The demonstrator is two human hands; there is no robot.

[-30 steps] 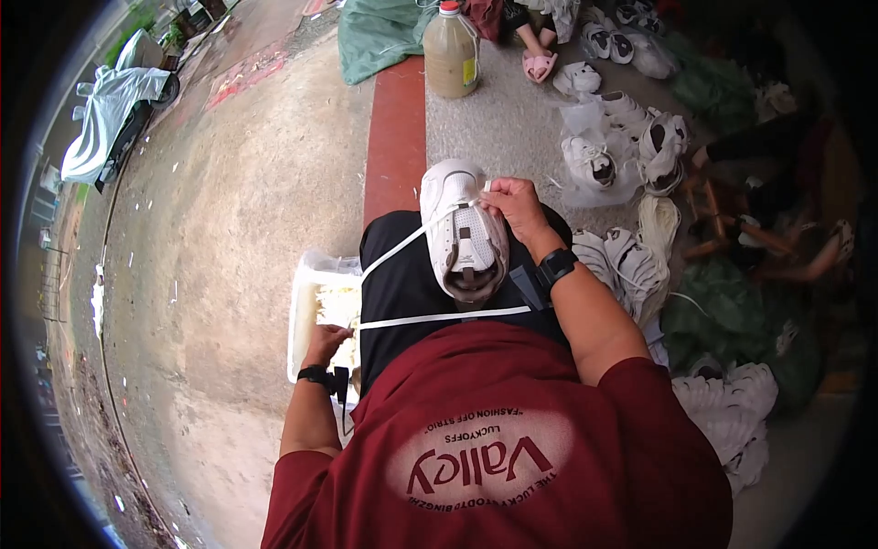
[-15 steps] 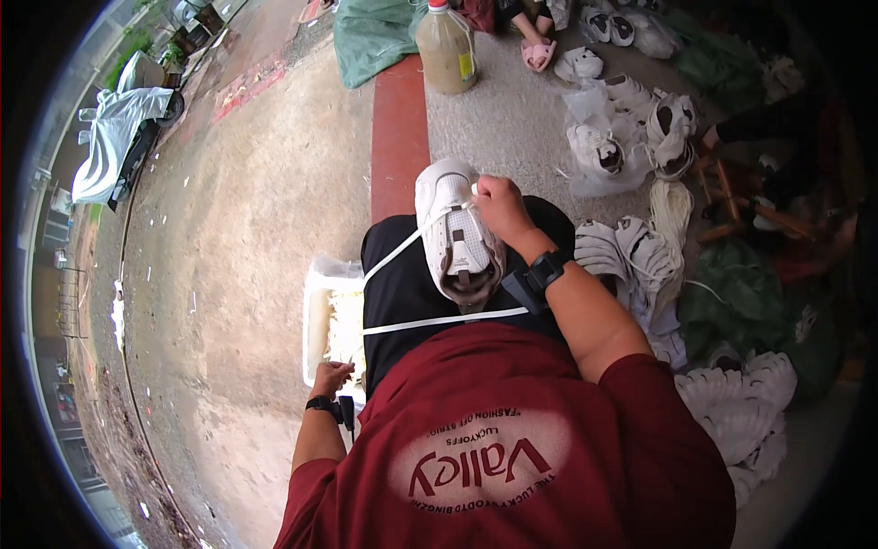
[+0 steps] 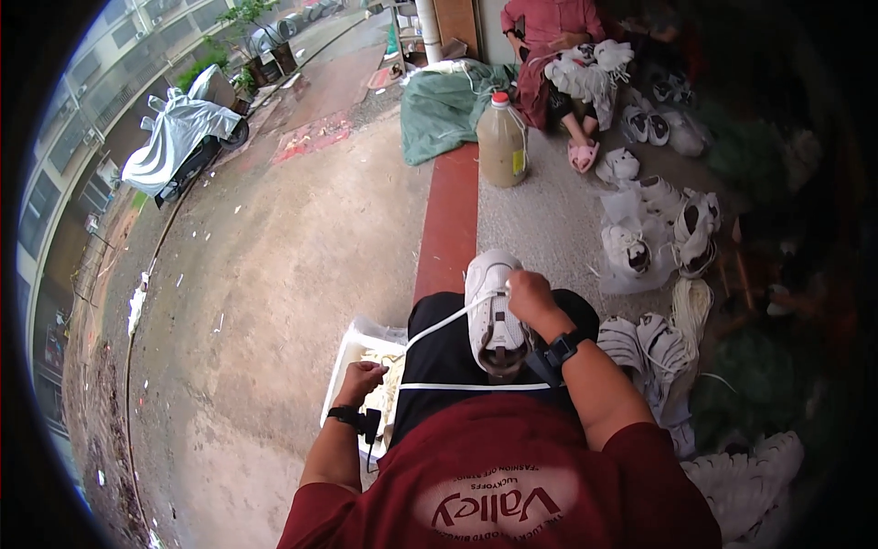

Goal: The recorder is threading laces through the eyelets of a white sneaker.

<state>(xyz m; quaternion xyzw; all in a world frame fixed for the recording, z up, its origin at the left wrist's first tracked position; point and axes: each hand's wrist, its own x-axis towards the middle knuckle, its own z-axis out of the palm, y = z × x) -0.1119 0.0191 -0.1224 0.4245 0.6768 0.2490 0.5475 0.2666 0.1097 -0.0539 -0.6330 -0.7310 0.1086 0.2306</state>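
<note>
Makeshift shoe workshop beside a concrete yard (image 3: 302,238) where a silver-draped vehicle (image 3: 187,133) stands; white shoes (image 3: 663,343) crowd the right side of the floor (image 3: 549,210).

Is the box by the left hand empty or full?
Not empty: pale strands show in the box near the left hand. Whether it is full, I cannot tell.

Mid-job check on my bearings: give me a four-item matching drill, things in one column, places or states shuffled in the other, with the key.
Things
1. left hand
2. right hand
3. jug
4. covered vehicle

Places or states
A. silver-grey, toward the upper left of the view
B. at the shoe, fingers closed on the white lace
C. red-capped, standing near the green sack
D. at the white tub of pale strips

Pairs: 1-D, 2-B, 3-C, 4-A
</note>
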